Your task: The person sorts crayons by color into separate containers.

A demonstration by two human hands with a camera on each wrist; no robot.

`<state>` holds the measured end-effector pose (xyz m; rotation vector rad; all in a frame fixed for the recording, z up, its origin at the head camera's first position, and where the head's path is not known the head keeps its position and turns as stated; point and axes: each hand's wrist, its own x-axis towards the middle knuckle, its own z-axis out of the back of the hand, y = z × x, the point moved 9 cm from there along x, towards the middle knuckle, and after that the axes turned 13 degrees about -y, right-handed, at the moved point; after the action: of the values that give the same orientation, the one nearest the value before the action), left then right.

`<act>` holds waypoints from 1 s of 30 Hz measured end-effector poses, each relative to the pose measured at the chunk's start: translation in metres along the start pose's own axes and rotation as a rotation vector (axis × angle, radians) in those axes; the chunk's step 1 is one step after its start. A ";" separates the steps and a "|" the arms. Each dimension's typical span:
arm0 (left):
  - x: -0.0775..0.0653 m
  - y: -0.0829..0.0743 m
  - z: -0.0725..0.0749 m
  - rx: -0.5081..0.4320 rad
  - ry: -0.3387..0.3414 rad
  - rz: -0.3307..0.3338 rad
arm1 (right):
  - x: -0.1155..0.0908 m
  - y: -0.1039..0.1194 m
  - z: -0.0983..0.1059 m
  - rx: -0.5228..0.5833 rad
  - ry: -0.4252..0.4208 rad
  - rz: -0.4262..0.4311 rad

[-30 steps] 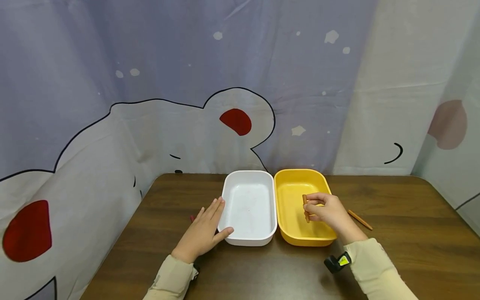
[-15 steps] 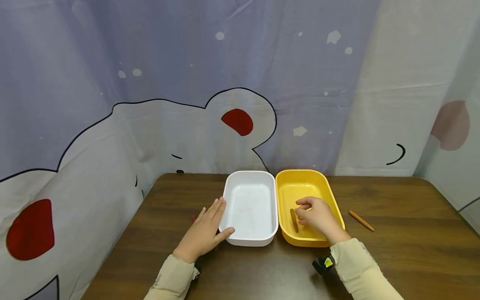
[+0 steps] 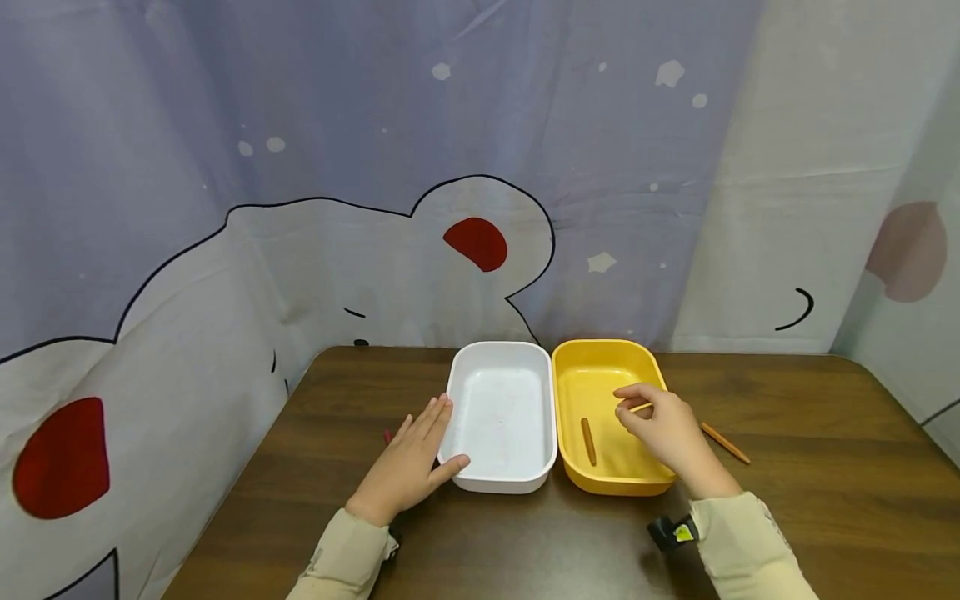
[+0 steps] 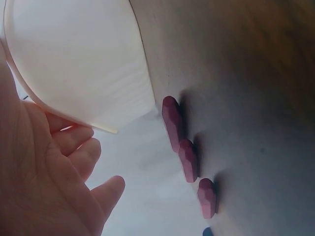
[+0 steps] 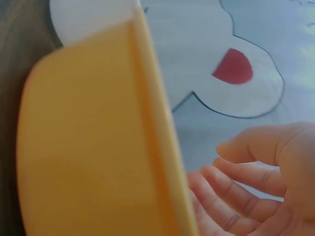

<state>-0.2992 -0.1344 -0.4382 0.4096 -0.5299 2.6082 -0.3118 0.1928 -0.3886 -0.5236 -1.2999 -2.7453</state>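
Observation:
My left hand (image 3: 405,467) lies with straight fingers along the left rim of a white plastic bin (image 3: 499,417). In the left wrist view, its fingertips touch the rim from outside. My right hand (image 3: 667,429) hovers over the right side of a yellow plastic bin (image 3: 611,485), fingers loosely bent, nothing between them. Inside the yellow bin lies an orange-brown crayon-like stick (image 3: 588,442). A similar stick (image 3: 725,443) with a tapered end lies on the table, right of that bin. The right wrist view shows the right hand (image 5: 268,184) beside the yellow wall.
Three dark pink faceted sticks (image 4: 188,160) stand out on the table left of the white bin; only a red tip (image 3: 387,437) shows in the head view. Both bins stand side by side on the brown wooden table (image 3: 487,550). A printed curtain (image 3: 615,167) hangs behind.
The right hand has let go of the orange-brown stick, which now lies in the yellow bin. That hand has then drawn back up and to the right. The left hand has stayed put.

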 end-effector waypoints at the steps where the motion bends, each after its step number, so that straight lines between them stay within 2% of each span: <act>1: 0.000 0.000 0.000 -0.002 -0.005 -0.003 | 0.000 0.000 0.004 -0.007 -0.015 0.015; 5: 0.000 -0.001 0.000 -0.003 -0.020 -0.015 | -0.002 -0.001 0.023 -0.037 -0.077 0.053; 12: 0.000 -0.003 -0.001 -0.009 -0.021 -0.022 | -0.004 -0.016 0.054 -0.050 -0.194 0.056; 19: 0.000 -0.003 0.002 -0.014 -0.037 -0.026 | -0.001 -0.036 0.074 -0.118 -0.290 0.082; 26: 0.001 -0.001 0.001 -0.014 -0.037 -0.021 | 0.003 -0.061 0.079 -0.215 -0.280 0.086; 30: 0.001 0.001 -0.001 -0.004 -0.015 -0.013 | 0.004 -0.077 0.076 -0.251 -0.210 0.039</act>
<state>-0.3002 -0.1342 -0.4392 0.4307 -0.5353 2.5928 -0.3096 0.3006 -0.4000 -0.8655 -0.9675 -2.9022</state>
